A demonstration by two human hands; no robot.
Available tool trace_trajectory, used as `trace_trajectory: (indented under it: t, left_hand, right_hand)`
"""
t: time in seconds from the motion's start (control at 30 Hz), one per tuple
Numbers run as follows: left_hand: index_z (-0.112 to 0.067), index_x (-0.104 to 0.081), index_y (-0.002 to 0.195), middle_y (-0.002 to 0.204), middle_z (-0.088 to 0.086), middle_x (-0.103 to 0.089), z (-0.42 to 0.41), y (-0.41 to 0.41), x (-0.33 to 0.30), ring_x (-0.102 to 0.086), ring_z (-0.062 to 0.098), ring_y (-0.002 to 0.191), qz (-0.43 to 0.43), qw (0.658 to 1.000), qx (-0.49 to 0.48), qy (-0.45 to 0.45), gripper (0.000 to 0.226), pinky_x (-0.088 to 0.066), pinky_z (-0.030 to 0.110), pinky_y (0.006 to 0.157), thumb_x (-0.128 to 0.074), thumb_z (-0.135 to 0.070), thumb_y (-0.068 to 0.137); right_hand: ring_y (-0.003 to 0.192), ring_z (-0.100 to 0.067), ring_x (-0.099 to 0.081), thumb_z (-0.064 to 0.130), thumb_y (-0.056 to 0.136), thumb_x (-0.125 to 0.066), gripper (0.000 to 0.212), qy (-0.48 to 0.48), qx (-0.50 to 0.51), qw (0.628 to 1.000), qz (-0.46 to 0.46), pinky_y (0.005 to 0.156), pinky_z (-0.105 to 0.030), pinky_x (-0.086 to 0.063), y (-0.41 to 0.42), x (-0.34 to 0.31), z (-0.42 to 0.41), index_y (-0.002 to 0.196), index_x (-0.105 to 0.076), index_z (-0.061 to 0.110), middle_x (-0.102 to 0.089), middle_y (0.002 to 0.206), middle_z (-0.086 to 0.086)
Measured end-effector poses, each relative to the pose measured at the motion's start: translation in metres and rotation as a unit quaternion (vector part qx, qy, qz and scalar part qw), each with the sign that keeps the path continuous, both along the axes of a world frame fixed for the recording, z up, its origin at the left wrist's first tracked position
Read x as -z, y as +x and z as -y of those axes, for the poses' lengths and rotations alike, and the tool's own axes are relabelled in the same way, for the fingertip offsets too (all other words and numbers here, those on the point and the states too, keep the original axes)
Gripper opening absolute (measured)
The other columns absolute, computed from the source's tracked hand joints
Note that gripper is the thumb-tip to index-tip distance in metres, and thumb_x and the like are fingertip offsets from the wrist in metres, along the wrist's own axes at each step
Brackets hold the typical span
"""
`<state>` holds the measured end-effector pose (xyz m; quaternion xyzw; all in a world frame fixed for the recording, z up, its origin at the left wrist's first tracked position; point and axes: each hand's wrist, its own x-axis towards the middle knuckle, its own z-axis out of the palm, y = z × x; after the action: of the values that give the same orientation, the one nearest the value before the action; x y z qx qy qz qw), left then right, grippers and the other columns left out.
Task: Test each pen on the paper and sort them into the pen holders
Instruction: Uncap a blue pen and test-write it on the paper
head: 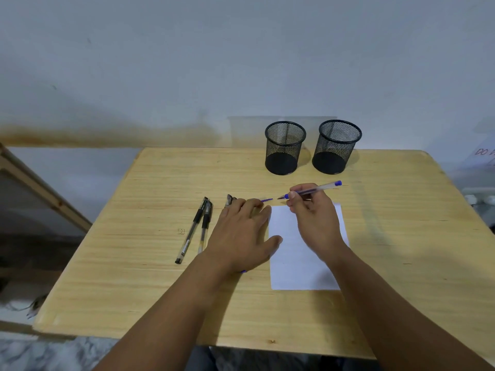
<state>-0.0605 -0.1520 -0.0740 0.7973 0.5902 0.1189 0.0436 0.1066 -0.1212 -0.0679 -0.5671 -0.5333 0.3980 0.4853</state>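
Observation:
My right hand [312,218] grips a blue pen [318,188] above the far edge of the white paper [302,266], with the pen's tip pointing left. My left hand [241,234] lies flat on the table just left of the paper, covering some pens. Past its fingertips show dark pen ends [230,199] and a blue pen end [266,200]. A bit of blue also shows under the wrist. Two black pens [197,228] lie side by side left of that hand. Two black mesh pen holders [284,148] [336,147] stand at the table's far edge, both seemingly empty.
The wooden table [150,285] stands against a white wall. A wooden frame [40,188] leans at the left, below table height. A sheet with red writing [484,153] is at the far right edge.

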Motion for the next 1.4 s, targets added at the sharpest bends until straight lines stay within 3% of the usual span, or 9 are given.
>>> trace_trajectory:
  t: [0.2, 0.43, 0.53, 0.67, 0.77, 0.93, 1.17, 1.4]
  left_hand:
    - [-0.03, -0.043, 0.143, 0.156, -0.004, -0.033, 0.001, -0.002, 0.003, -0.014, 0.019, 0.147, 0.013, 1.0, -0.015, -0.021, 0.069, -0.016, 0.039, 0.116, -0.044, -0.066, 0.084]
    - [-0.027, -0.029, 0.152, 0.163, -0.005, -0.016, 0.002, -0.003, 0.003, 0.005, 0.019, 0.151, -0.007, 0.999, -0.006, -0.045, 0.075, 0.003, 0.035, 0.119, -0.035, -0.067, 0.09]
    - [-0.023, -0.025, 0.153, 0.164, -0.003, -0.013, 0.003, -0.002, 0.002, 0.008, 0.021, 0.151, -0.015, 0.999, -0.003, -0.052, 0.076, 0.003, 0.036, 0.12, -0.032, -0.066, 0.091]
    - [-0.022, -0.025, 0.153, 0.164, -0.002, -0.013, 0.002, -0.001, 0.001, 0.008, 0.022, 0.151, -0.013, 0.998, -0.001, -0.058, 0.076, 0.0, 0.038, 0.122, -0.033, -0.065, 0.091]
    - [-0.021, -0.025, 0.153, 0.164, -0.002, -0.014, 0.001, -0.001, 0.002, 0.007, 0.023, 0.151, -0.01, 0.998, 0.001, -0.061, 0.076, -0.003, 0.038, 0.122, -0.034, -0.064, 0.091]
    - [-0.024, -0.021, 0.155, 0.164, -0.003, -0.01, 0.0, -0.003, 0.002, 0.009, 0.021, 0.151, -0.018, 0.998, 0.002, -0.063, 0.077, 0.0, 0.037, 0.122, -0.03, -0.067, 0.092]
    - [-0.025, -0.022, 0.154, 0.164, -0.004, -0.011, 0.001, -0.002, 0.0, 0.009, 0.02, 0.151, -0.011, 0.998, 0.0, -0.067, 0.077, 0.004, 0.035, 0.119, -0.032, -0.067, 0.091]
    - [-0.025, -0.029, 0.153, 0.163, -0.004, -0.017, 0.001, -0.003, 0.0, 0.006, 0.021, 0.151, 0.007, 0.998, 0.002, -0.068, 0.075, 0.001, 0.034, 0.119, -0.036, -0.068, 0.09]
  right_hand:
    - [0.091, -0.01, -0.07, 0.025, 0.097, -0.059, 0.004, 0.007, 0.006, 1.0, 0.005, 0.09, -0.044, -0.057, 0.002, 0.009, -0.005, 0.095, -0.06, 0.028, -0.071, 0.086, 0.013]
    - [0.089, -0.014, -0.072, 0.023, 0.096, -0.06, 0.01, 0.012, 0.028, 0.999, 0.015, 0.087, -0.044, -0.058, 0.005, 0.011, -0.008, 0.091, -0.059, 0.031, -0.072, 0.087, 0.01]
    - [0.089, -0.013, -0.072, 0.021, 0.095, -0.061, 0.008, 0.009, 0.029, 0.999, 0.023, 0.087, -0.04, -0.059, 0.004, 0.01, -0.01, 0.092, -0.06, 0.028, -0.071, 0.087, 0.01]
    - [0.081, -0.001, -0.069, 0.011, 0.088, -0.07, 0.011, 0.024, 0.032, 0.997, 0.062, 0.08, -0.024, -0.059, 0.004, 0.009, -0.011, 0.096, -0.064, 0.018, -0.067, 0.083, 0.012]
    - [0.083, -0.005, -0.07, 0.007, 0.086, -0.072, 0.015, 0.034, 0.023, 0.998, 0.054, 0.078, -0.017, -0.055, 0.001, 0.007, -0.01, 0.095, -0.064, 0.016, -0.068, 0.084, 0.011]
    - [0.082, -0.006, -0.071, 0.013, 0.086, -0.074, 0.014, 0.029, -0.001, 0.999, 0.027, 0.079, -0.02, -0.057, -0.005, 0.004, -0.013, 0.094, -0.064, 0.019, -0.071, 0.086, 0.006]
    - [0.081, -0.01, -0.072, 0.029, 0.088, -0.072, 0.017, 0.013, 0.009, 0.996, 0.091, 0.078, -0.029, -0.059, -0.004, 0.012, -0.015, 0.096, -0.062, 0.018, -0.073, 0.085, 0.002]
    - [0.068, 0.006, -0.063, 0.028, 0.088, -0.072, 0.015, 0.023, 0.013, 0.988, 0.152, 0.061, -0.003, -0.045, -0.008, 0.012, -0.014, 0.094, -0.061, 0.019, -0.061, 0.074, 0.021]
